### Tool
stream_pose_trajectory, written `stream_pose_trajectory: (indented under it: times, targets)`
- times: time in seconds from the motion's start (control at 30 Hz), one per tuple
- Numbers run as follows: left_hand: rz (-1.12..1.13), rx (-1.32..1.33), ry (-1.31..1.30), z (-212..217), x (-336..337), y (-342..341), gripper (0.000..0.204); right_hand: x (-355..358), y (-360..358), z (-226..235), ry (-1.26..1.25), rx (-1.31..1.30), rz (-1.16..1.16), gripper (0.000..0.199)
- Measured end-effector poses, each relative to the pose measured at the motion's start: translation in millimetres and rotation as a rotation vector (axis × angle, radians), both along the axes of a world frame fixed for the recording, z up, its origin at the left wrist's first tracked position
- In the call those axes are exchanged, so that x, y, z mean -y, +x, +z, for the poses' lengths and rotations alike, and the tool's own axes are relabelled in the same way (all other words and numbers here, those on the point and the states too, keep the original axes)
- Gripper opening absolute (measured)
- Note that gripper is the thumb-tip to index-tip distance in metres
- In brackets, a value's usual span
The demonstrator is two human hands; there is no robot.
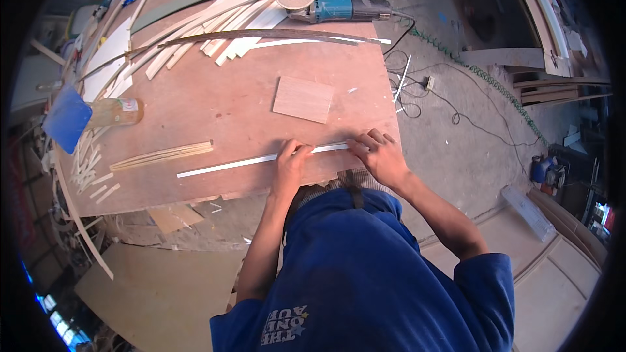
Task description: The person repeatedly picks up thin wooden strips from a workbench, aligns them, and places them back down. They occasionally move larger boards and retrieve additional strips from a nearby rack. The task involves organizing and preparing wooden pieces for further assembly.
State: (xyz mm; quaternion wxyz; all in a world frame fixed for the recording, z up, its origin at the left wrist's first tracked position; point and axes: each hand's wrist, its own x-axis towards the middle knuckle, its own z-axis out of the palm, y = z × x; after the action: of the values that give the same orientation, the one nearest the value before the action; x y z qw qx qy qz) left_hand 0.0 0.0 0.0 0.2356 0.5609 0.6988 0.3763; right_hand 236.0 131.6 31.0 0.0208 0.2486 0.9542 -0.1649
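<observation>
A long, thin white strip (228,167) lies along the near edge of the reddish wooden table (235,104). My left hand (291,160) pinches the strip near its middle, fingers curled over it. Towards the strip's right end, close to the table's right edge, my right hand (380,156) has its fingers bent round it. The strip's far right tip is hidden by that hand. Just beyond my hands lies a small rectangular wooden board (303,99). A bundle of thin wooden strips (163,154) rests to the left.
A blue angle grinder (342,8) with a round disc lies at the far edge beside piled wooden slats (222,19). At left are a bottle (120,112), a blue flat piece (68,119) and short offcuts (85,166). A green coiled hose (479,72) and cables cross the floor at right.
</observation>
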Motion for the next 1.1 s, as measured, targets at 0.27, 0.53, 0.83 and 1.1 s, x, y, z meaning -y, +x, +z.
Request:
stream_pose_trajectory:
  times: [0.27,0.53,0.83,1.1]
  targets:
    - [0.008,-0.031,0.004,-2.1,-5.0,5.2,0.030,-9.1,-0.2,-5.6,0.065,-0.050,0.006,0.042]
    - [-0.005,-0.090,-0.137,13.2,-8.2,8.5,0.031,-9.1,-1.3,-6.6,0.061,0.015,0.024,0.041]
    - [-0.117,-0.032,-0.044,-5.4,-40.1,58.5,0.037,-11.2,-2.4,-19.2,-0.014,-0.142,-0.041,0.034]
    - [-0.060,-0.024,0.061,-5.7,-44.5,61.0,0.028,-16.1,16.9,-16.9,-0.032,-0.175,-0.133,0.031]
